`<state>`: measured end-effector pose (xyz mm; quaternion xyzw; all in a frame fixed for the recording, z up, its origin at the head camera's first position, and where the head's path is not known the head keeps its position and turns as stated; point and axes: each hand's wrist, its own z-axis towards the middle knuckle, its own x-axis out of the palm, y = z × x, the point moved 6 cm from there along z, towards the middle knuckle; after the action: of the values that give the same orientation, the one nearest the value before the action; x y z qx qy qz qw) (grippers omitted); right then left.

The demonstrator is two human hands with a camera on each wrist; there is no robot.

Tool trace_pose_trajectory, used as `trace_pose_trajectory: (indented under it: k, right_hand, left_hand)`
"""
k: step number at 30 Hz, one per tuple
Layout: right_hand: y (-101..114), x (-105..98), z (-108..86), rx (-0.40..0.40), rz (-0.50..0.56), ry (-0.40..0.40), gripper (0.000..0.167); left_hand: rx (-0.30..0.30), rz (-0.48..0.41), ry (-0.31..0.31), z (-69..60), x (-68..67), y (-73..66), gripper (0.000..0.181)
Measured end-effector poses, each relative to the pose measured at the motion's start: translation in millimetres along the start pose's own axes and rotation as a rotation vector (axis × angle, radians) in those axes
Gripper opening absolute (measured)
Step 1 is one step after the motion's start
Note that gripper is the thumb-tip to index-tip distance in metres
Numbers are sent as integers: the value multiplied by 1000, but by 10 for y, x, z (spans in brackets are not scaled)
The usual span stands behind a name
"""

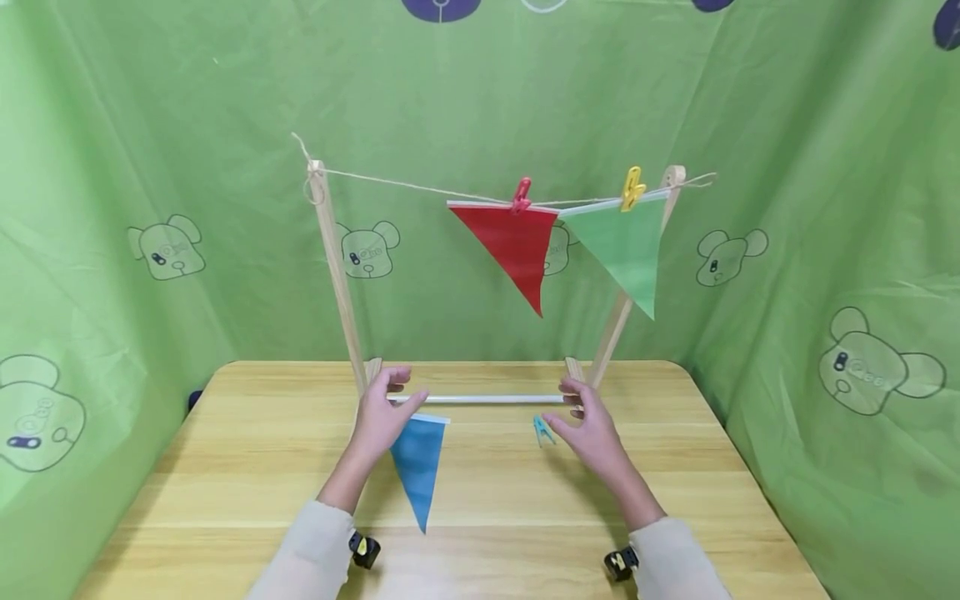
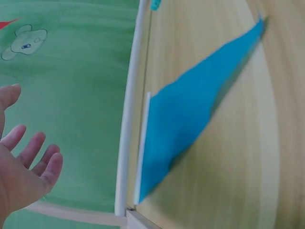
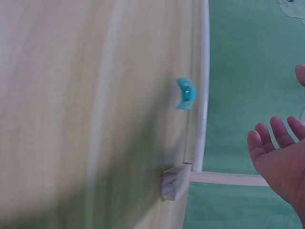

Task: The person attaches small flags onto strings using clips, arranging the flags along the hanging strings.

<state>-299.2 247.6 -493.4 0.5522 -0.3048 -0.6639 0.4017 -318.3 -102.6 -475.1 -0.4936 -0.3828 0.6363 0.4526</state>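
Blue triangular pennant with white top strip [image 1: 422,475] lies on the light wood-grain tabletop [image 1: 510,500], both grips apart

Left hand [image 1: 381,418]: from the head view it covers the pennant's top left corner; left wrist view shows the two apart. Grip apart, thumb off the fingers, fingers loosely bent.

Right hand [image 1: 594,431]: grip apart too, fingers bent, thumb near the turquoise clothes peg [image 3: 188,91]. Right wrist view shows hand and peg not touching. Peg is on the tabletop, just in front of the white round rod [image 1: 487,399].

Rod runs between the feet of two pale wooden posts [image 1: 337,267]. Thin beige twine [image 1: 408,184] sags between the post tops. On it: red triangular pennant [image 1: 519,242] under a red clip [image 1: 521,195], then light green triangular pennant [image 1: 628,242] under a yellow clip [image 1: 632,188], nearest the right post. Their neighbouring top corners meet.

Writing: green curtain [image 1: 487,100] has round-eared cartoon faces, faint lettering looks like "Qee". Can't confirm spelling.
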Motion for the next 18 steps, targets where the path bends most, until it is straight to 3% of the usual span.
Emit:
trace_pose_trajectory:
  k: [18]
  right_hand:
    - [-295, 195, -36, 152, -146, 141, 80]
  left_hand:
    - [-49, 233, 101, -51, -1, 383, 63]
